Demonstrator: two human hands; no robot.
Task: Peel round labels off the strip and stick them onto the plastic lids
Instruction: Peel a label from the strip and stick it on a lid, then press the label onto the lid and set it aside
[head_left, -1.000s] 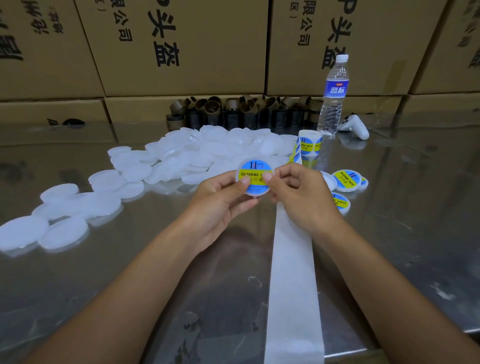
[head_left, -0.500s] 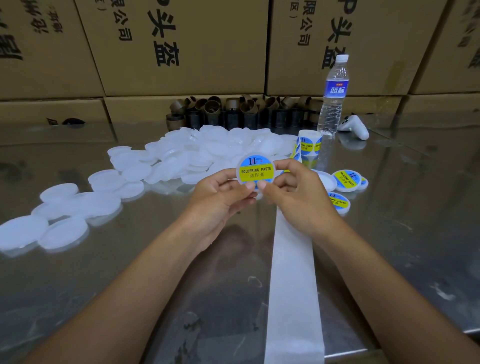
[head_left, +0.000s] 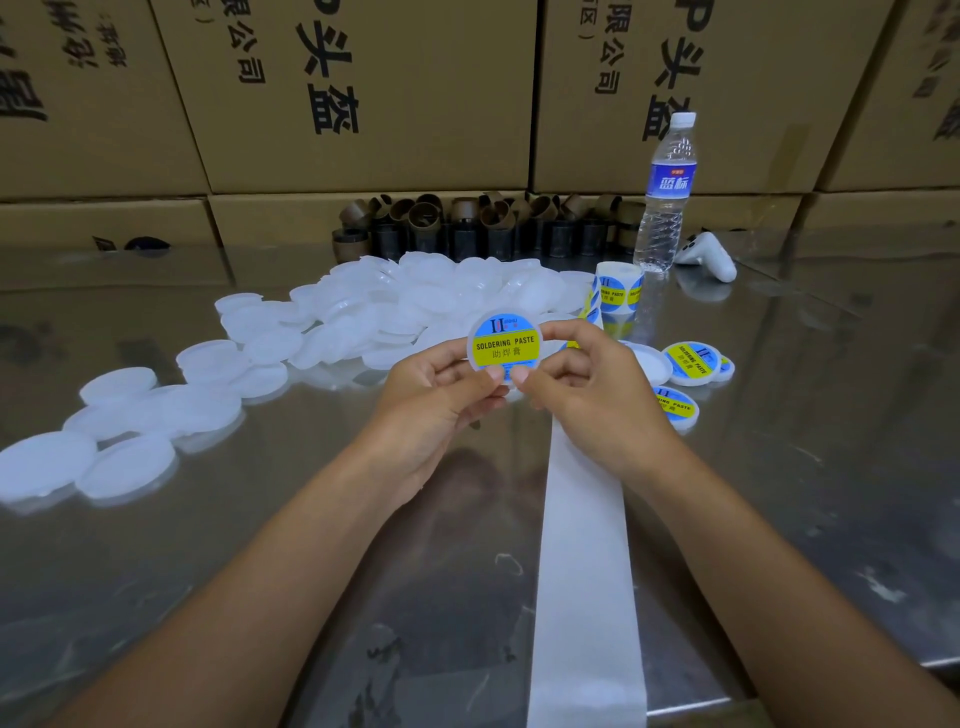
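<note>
Lid (head_left: 505, 332) pinched upright between left hand (head_left: 436, 400) and right hand (head_left: 587, 395), just above the far end of the strip (head_left: 582, 571). Label (head_left: 505, 349) stuck on its face, blue and yellow, reading SOLDERING PASTE. Both thumbs side by side on the lower rim, fingers curled behind it, hands close together. Left of the strip, a spread pile of bare lids (head_left: 363, 317) on the table (head_left: 831, 441). Right of the strip, near its far end, a few labelled lids (head_left: 691, 361). Beyond the strip's far end, the roll (head_left: 618, 288) of labels, with a bottle (head_left: 667, 192) further back.
</note>
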